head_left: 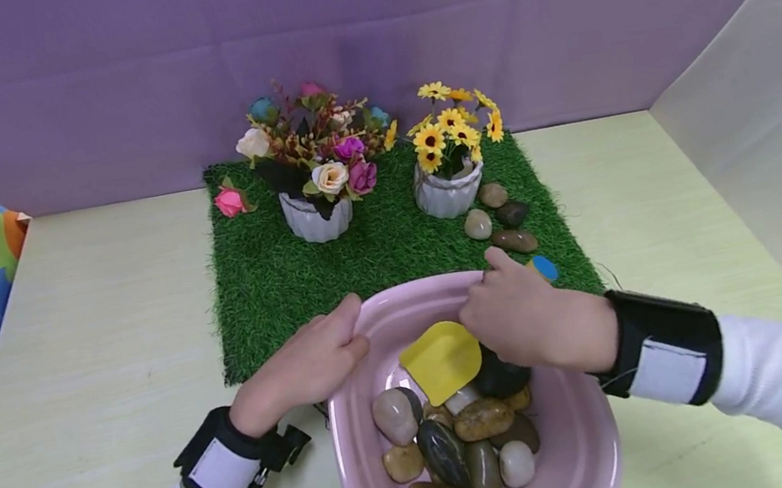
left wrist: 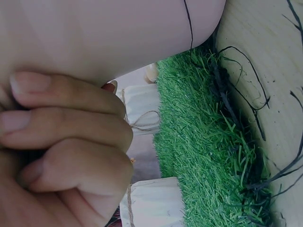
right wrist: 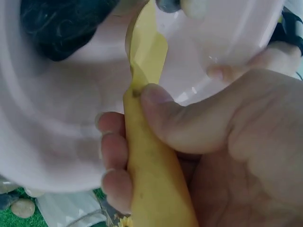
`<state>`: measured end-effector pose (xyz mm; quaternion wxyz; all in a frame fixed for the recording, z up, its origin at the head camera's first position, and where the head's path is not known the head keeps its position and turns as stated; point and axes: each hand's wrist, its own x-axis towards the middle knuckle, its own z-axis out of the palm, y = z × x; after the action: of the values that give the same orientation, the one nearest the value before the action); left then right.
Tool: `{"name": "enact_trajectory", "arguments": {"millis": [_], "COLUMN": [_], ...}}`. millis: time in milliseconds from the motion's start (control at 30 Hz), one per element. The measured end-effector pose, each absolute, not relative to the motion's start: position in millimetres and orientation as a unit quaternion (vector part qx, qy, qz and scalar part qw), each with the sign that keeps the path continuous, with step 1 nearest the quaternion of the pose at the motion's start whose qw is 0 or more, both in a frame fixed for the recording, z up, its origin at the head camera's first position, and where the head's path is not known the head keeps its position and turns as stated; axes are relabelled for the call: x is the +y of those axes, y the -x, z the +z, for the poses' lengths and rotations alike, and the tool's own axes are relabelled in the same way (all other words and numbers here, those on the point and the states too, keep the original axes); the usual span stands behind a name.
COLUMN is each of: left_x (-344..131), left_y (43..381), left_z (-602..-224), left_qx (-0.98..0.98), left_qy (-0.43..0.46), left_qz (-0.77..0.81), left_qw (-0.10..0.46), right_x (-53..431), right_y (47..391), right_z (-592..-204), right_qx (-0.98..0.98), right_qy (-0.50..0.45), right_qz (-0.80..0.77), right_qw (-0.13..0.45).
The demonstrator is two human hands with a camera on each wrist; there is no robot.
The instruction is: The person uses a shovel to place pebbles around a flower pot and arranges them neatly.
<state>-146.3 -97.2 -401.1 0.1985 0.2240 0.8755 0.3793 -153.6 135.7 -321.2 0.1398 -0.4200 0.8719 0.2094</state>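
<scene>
Here, right hand [head_left: 522, 311] grips smooth, tapered scoop handle [right wrist: 154, 175].

Yellow blue-ended scoop [head_left: 442, 363] is kinda angled blade toward 8 o'clock, held over a glossy pink rounded-square basin [head_left: 578, 460].

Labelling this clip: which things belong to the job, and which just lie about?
Apparently in use: yellow shovel (right hand); pink basin (left hand); stones in the basin.
Seemingly lying about: mixed-flower pot; yellow-flower pot; loose pink flower.
</scene>
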Motion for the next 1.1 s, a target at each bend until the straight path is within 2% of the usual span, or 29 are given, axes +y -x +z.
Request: {"name": "enact_trajectory", "arguments": {"millis": [300,600,1100], "left_x": [-98,-98,-97], "left_y": [146,147,147], "left_z": [-401,-401,-401], "left_qx": [0.879,0.879,0.874], "left_qy": [-0.222,-0.221,-0.221], "left_qz": [0.373,0.375,0.384], "left_qw": [0.195,0.197,0.201], "right_x": [131,126,133], "right_y": [158,156,145], "right_z": [-334,-343,-360], "right_qx": [0.863,0.861,0.880], "right_qy": [0.446,0.456,0.434], "right_qz": [0.218,0.169,0.164], "right_qw": [0.095,0.150,0.105]}}
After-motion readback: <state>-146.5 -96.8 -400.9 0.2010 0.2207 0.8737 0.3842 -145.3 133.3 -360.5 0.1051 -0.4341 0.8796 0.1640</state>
